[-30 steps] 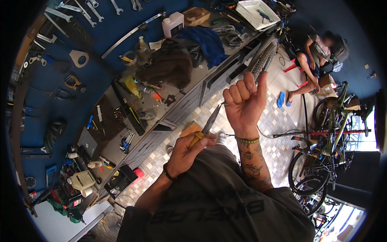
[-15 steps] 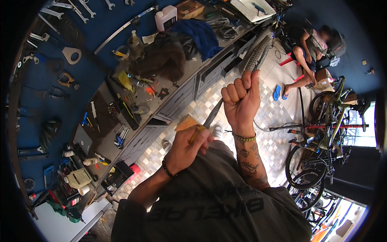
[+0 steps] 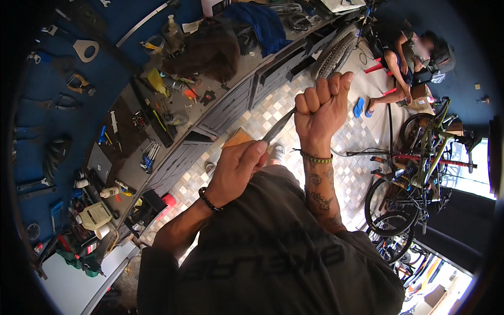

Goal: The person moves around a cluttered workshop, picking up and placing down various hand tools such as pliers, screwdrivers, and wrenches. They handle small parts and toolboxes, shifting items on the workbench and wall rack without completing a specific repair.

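Observation:
A narrow dark grey strip (image 3: 280,126), flat and tapering, runs at a slant between my two hands. My left hand (image 3: 235,172) is closed round its lower end, thumb on top. The upper end goes into the fist of my right hand (image 3: 321,113), held higher and farther out, with the palm side toward me. Both hands are in the air in front of my dark shirt (image 3: 283,226). What lies inside each grip is hidden by the fingers.
On the left stands a long workbench (image 3: 210,113) with grey drawers, cloths, bottles and tools. Tools hang on the blue wall (image 3: 110,31). A bicycle tyre (image 3: 334,55) is beyond my right hand. Bicycles (image 3: 415,173) stand on the right; a seated person (image 3: 401,63) is at the far right.
Both hands have moved slightly up and apart, with the strip still between them. A yellow bit seen by my left thumb is now hidden. The whole view has shifted a little.

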{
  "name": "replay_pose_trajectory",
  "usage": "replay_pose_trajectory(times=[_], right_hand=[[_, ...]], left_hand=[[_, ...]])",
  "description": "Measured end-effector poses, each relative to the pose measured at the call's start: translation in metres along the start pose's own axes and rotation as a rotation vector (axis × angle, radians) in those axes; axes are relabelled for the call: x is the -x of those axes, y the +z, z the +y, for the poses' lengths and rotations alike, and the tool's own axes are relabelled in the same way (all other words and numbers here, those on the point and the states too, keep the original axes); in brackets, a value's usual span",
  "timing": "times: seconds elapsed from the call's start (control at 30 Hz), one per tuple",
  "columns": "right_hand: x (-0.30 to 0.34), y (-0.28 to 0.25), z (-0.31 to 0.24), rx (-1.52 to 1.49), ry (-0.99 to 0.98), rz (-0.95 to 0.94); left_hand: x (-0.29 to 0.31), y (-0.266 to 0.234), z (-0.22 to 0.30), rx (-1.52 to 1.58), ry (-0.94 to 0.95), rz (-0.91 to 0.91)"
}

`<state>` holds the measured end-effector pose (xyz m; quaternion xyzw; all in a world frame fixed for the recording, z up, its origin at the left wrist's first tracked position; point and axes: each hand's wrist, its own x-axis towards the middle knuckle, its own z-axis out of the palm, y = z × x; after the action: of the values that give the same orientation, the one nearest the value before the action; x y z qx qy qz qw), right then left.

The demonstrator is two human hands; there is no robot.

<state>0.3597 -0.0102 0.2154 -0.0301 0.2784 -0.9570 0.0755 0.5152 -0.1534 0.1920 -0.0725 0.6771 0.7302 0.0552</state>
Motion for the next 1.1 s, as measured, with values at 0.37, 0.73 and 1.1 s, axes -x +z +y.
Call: replay_pose_trajectory(times=[0.37, 0.73, 1.1], right_hand=[[-0.068, -0.042, -0.057, -0.496, 0.027, -0.244], [-0.026, 0.008, -0.017, -0.549, 0.196, -0.040], [-0.015, 0.008, -0.020, -0.808, 0.405, 0.172]], left_hand=[[0.027, -0.039, -0.030, 0.159, -0.022, -0.099], [0.003, 0.006, 0.022, 0.093, 0.045, -0.070], [-0.005, 0.017, 0.022, -0.195, 0.220, 0.026]])
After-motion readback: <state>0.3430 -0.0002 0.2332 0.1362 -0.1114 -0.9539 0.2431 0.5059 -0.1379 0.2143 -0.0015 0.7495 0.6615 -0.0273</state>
